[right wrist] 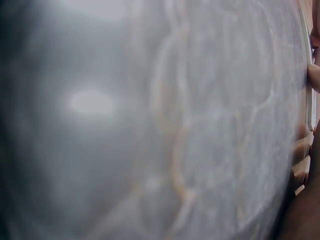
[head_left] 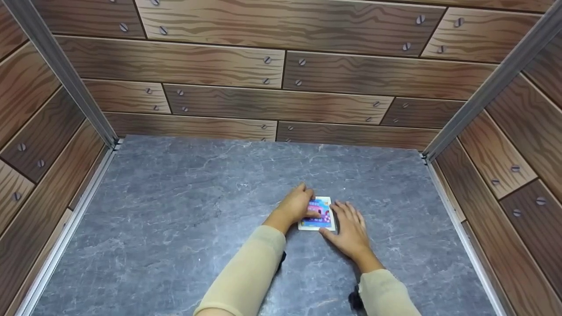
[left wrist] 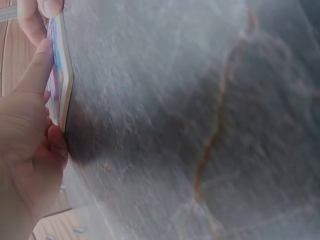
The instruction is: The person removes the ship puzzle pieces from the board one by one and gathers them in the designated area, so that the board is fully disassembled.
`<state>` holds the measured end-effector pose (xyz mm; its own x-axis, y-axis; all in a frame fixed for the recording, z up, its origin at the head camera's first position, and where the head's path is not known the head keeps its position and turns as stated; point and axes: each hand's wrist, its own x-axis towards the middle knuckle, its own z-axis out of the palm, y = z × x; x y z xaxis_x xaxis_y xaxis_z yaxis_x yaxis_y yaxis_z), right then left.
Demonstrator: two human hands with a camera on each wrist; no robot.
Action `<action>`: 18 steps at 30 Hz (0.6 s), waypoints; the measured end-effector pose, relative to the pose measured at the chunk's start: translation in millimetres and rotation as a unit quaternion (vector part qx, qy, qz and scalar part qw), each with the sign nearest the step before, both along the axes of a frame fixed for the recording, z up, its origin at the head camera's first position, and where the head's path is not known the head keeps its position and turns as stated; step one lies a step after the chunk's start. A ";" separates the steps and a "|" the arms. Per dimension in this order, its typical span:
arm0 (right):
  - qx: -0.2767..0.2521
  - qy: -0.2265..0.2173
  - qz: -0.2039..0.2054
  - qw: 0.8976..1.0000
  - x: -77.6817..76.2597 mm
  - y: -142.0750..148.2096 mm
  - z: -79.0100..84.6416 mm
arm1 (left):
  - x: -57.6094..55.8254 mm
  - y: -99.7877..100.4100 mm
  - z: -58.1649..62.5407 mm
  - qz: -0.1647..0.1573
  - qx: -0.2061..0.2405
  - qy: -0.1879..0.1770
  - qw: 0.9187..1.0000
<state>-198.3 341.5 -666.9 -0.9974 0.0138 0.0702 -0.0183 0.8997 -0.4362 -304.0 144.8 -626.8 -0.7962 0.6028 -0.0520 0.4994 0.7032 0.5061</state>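
A small, flat, roughly square picture board (head_left: 326, 222) with a pale border and a colourful pink-and-blue picture lies on the table. My left hand (head_left: 295, 205) is at its left side. The left thumb (left wrist: 36, 70) lies across the picture, and curled fingers (left wrist: 58, 141) meet the board's edge. Around the near right corner, my right hand (head_left: 351, 230) holds the board with its thumb at the near edge and its fingers along the right edge. In the right wrist view, the right thumb (right wrist: 314, 76) touches the board's rim (right wrist: 308, 105). The left hand covers part of the picture.
The grey marbled tabletop (head_left: 175, 197) spreads around the board. Wood-patterned panels (head_left: 281, 101) stand at the back and both sides, with metal corner posts (head_left: 491, 83) and rails (head_left: 66, 237) along the edges.
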 end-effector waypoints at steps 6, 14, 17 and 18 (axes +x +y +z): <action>0.005 0.012 0.002 1.000 1.2 0.3 1.6 | -3.8 -9.7 -3.3 -0.004 0.022 -0.010 1.000; 0.006 0.014 0.003 1.000 -0.1 1.1 1.5 | -12.6 -33.0 -0.6 -0.008 -0.005 0.009 1.000; 0.002 0.007 0.002 1.000 0.3 0.0 0.9 | -11.4 -36.8 0.2 -0.016 -0.013 0.017 1.000; 0.001 0.005 0.002 1.000 0.6 -0.5 0.7 | -10.6 -37.7 0.4 -0.016 -0.015 0.019 1.000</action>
<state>-197.6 341.0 -666.1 -0.9968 0.0089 0.0798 -0.0267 0.9004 -0.4342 -314.6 107.1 -626.4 -0.7780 0.6269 -0.0413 0.5403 0.7012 0.4652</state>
